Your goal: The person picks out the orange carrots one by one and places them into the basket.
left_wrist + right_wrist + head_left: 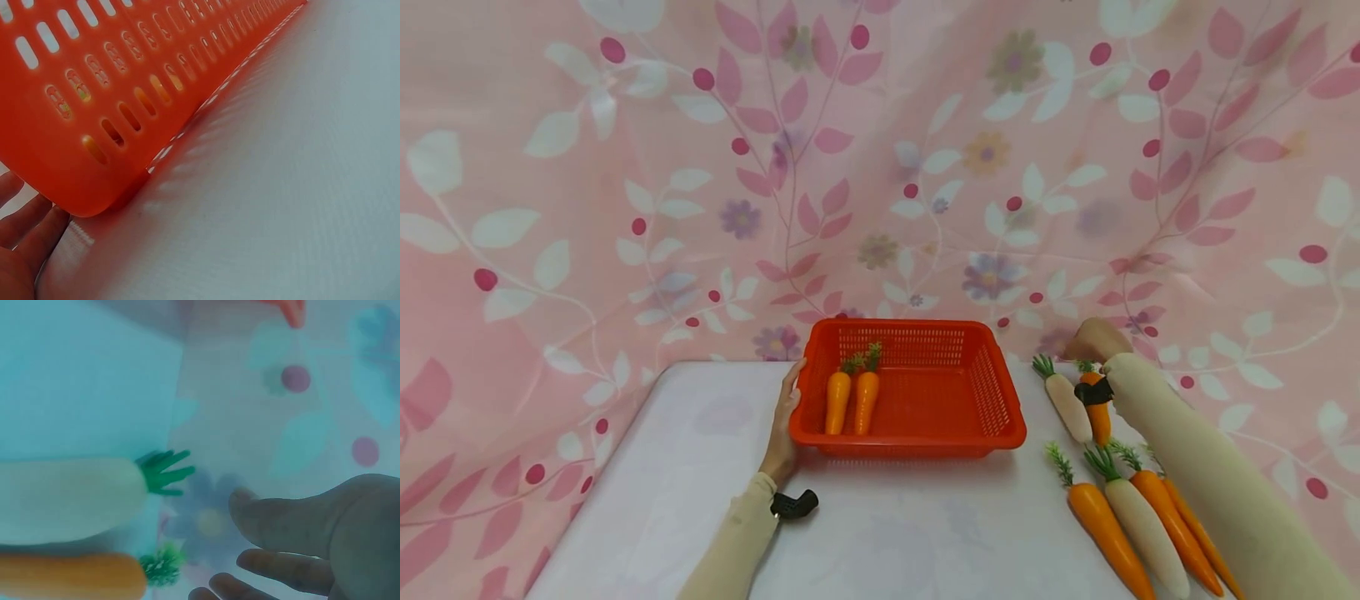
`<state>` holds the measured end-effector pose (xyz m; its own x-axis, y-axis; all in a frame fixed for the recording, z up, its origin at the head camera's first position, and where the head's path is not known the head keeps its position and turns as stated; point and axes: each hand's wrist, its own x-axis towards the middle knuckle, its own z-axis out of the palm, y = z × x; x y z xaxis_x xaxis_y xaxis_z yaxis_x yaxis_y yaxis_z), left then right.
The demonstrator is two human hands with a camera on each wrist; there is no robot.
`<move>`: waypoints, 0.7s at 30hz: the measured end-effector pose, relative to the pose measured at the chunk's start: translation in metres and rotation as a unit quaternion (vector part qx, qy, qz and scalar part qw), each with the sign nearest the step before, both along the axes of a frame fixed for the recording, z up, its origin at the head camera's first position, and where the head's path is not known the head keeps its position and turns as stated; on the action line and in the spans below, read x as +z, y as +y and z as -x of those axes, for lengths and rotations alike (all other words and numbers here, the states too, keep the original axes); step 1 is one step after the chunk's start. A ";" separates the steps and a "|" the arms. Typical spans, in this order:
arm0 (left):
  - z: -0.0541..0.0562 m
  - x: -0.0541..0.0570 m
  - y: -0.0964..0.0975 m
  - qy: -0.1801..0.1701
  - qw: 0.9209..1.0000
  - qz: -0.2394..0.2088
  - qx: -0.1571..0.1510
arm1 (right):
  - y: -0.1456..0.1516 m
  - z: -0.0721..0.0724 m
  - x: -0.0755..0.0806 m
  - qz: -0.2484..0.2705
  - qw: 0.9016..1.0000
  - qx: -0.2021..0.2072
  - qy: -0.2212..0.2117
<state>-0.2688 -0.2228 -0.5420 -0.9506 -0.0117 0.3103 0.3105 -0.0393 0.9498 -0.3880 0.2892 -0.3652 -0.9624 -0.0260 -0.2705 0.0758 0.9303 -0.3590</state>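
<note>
An orange-red plastic basket (932, 404) stands on the table, with two carrots (867, 400) lying side by side in its left part. Against the basket's left side rests my left hand (782, 421); in the left wrist view its extended fingers (37, 234) touch the outside near a corner. At the table's far right edge, my right hand (1099, 337) hovers by the leafy ends of a white radish (1067, 404) and a carrot (1100, 423). The right wrist view shows its thumb and fingers (281, 522) extended, holding nothing, beside the radish's green top (165, 472).
Nearer me on the right lie another white radish (1150, 533) and several carrots (1108, 533), partly beside my right forearm. The white-covered table (700, 467) meets a pink floral cloth (880, 167) behind. Black bands with camera mounts are on both wrists.
</note>
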 end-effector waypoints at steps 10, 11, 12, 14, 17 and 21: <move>0.002 -0.001 0.000 0.004 1.000 0.001 -0.003 | 0.026 -0.005 -0.031 -0.049 0.998 -0.020 -0.018; 0.001 0.000 0.000 0.003 1.000 0.001 -0.003 | 0.026 -0.006 -0.034 -0.049 0.998 -0.023 -0.017; 0.001 0.000 0.000 0.003 1.000 0.001 -0.002 | 0.027 -0.007 -0.037 -0.048 0.998 -0.025 -0.015; 0.001 0.001 0.001 0.002 1.000 0.003 0.001 | 0.027 -0.008 -0.042 -0.052 0.998 -0.025 -0.007; 0.001 0.000 0.001 -0.001 1.000 0.002 0.006 | 0.028 -0.007 -0.049 -0.059 0.998 -0.028 0.012; 0.002 -0.002 0.001 -0.005 1.000 -0.001 0.008 | 0.035 -0.004 -0.059 -0.066 0.997 -0.027 0.020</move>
<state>-0.2707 -0.2220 -0.5436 -0.9531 -0.0275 0.3014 0.3023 -0.0361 0.9525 -0.3840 0.3240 -0.4243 -0.9717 0.0597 -0.2286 0.1150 0.9647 -0.2367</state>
